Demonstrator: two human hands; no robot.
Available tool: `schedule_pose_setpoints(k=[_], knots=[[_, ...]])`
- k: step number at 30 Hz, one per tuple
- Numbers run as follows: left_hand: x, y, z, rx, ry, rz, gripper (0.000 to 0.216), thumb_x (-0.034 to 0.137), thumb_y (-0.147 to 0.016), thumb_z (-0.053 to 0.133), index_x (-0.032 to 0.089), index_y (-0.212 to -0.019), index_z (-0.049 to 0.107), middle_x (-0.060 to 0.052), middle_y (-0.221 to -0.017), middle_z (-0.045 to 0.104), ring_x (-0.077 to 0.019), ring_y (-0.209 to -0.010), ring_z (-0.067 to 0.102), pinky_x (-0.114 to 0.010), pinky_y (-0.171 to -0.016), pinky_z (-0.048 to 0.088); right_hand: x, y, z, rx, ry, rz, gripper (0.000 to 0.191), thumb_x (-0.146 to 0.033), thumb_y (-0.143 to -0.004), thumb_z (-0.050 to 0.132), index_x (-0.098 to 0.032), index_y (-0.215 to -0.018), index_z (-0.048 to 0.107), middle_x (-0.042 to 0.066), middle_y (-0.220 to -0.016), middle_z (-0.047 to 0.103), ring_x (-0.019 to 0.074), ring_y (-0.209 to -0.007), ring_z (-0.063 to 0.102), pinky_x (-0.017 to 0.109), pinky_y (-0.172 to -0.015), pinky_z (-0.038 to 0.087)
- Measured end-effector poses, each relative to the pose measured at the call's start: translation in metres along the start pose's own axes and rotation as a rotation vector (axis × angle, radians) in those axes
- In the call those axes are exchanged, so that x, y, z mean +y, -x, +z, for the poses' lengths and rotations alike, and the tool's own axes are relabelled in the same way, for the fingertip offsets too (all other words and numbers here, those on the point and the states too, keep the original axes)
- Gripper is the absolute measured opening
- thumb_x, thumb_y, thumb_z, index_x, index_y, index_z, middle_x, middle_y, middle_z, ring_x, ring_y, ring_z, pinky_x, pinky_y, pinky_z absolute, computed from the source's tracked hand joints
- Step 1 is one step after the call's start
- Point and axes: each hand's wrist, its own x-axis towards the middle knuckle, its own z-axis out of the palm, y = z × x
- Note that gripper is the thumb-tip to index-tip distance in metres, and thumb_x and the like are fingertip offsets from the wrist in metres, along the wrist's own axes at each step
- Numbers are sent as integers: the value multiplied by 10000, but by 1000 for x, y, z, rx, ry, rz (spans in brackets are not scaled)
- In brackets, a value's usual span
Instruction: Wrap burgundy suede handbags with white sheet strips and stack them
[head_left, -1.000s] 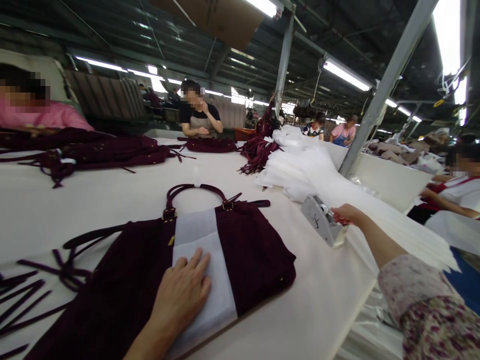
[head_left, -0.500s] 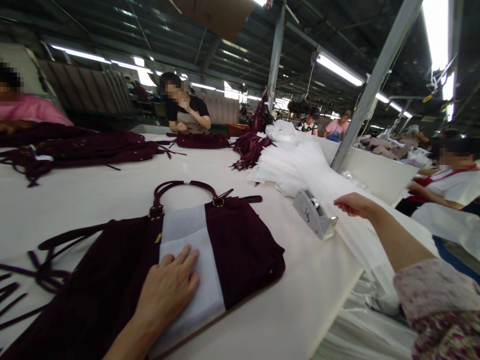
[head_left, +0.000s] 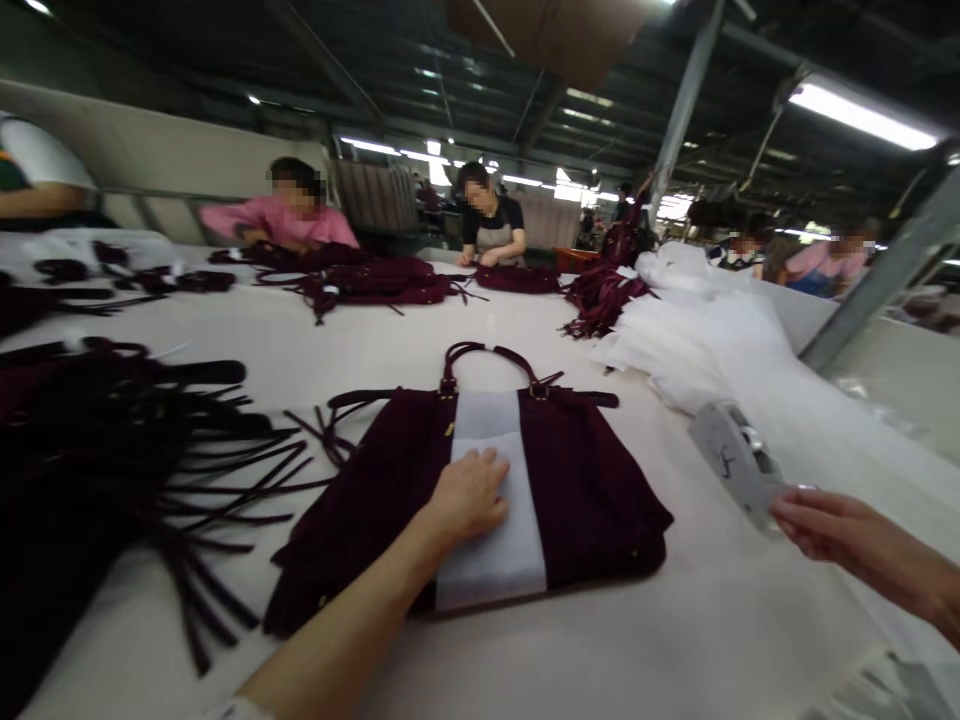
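Observation:
A dark maroon handbag (head_left: 592, 490) lies flat on the white table, its looped handles pointing away from me. Around its middle runs a band of white paper (head_left: 499, 570). My left hand (head_left: 472, 495) rests on that band, fingers loosely bent and pressing down, holding nothing. To the right of the bag stands a grey tape dispenser (head_left: 724, 455) with a black mark on its side. At the dispenser's near end, my right hand (head_left: 825, 520) has thumb and fingers pinched together. A small glint of clear tape (head_left: 806, 488) shows by the fingertips, partly hidden.
Dark fringed bags (head_left: 112, 450) are heaped at my left. More maroon bags (head_left: 375, 280) lie across the far side, where two people work. A pile of white sheets (head_left: 720, 320) spreads along the right, beside maroon tassels (head_left: 600, 300) and a slanting metal post (head_left: 892, 265).
My view has swung left, and the bag now sits more squarely before me. My right hand has moved from beside the dispenser to its near end. My left hand stays on the paper band.

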Motion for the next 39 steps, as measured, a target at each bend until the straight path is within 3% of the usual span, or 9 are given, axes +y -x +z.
schedule_pose_setpoints(k=[2,6,9,12,15,20,29,35,39], knots=[[2,3,4,21,11,-18,326,294,-774,510,199,-1078,580,-112,-1240,538,-286,-1068,520,-424,-877,474,-41,-1,46,-203,-127,-37,240,-381,-779,719,-171,-872,650,31,-759,587,113,-646,501,217,-575,406],[1,11,15,95,30,-12,316,315,-782,510,198,-1068,575,-105,-1234,534,-285,-1074,502,-422,-897,464,-108,-27,176,-586,-290,-69,210,-334,-766,742,-174,-839,626,0,-744,576,74,-606,490,178,-525,377],[2,17,22,155,52,-13,303,322,-782,516,193,-1050,573,-105,-1222,533,-282,-1058,495,-423,-895,457,-122,-73,252,-558,-267,-62,207,-318,-753,734,-173,-849,622,6,-783,607,72,-607,522,173,-514,398],[3,20,26,177,67,-14,314,318,-785,511,178,-1061,568,-124,-1257,515,-289,-1066,487,-426,-886,446,-114,-123,291,-391,-165,-98,167,-309,-767,690,-176,-838,619,19,-808,643,77,-609,558,166,-493,404],[6,22,29,202,82,-15,328,296,-792,490,161,-1083,558,-146,-1367,440,-298,-1090,471,-437,-886,428,-103,-154,302,-307,-93,-140,157,-316,-781,665,-168,-811,621,32,-809,664,87,-638,594,152,-476,399],[11,21,27,205,89,10,340,270,-771,497,159,-1090,544,-125,-1465,338,-283,-1041,469,-440,-855,406,-92,-165,304,-257,-9,-248,173,-330,-760,670,-163,-790,638,35,-763,679,133,-687,643,151,-429,388],[14,22,17,159,106,-22,253,230,-760,504,173,-1005,535,-125,-1155,506,-263,-961,469,-415,-807,394,-83,-176,302,-137,161,-561,249,-439,-817,567,-194,-817,614,30,-754,681,172,-666,657,177,-366,393],[13,19,16,140,76,57,306,226,-760,487,168,-1055,541,-99,-1456,337,-258,-968,471,-425,-795,407,-84,-174,301,-118,212,-612,229,-422,-835,538,-205,-823,610,16,-727,674,158,-606,622,203,-395,417],[10,16,16,117,95,104,343,222,-760,482,164,-1093,543,-85,-1487,326,-269,-1003,470,-440,-822,413,-83,-171,302,-101,231,-620,193,-393,-847,525,-218,-824,603,16,-742,672,173,-670,636,227,-467,445]])
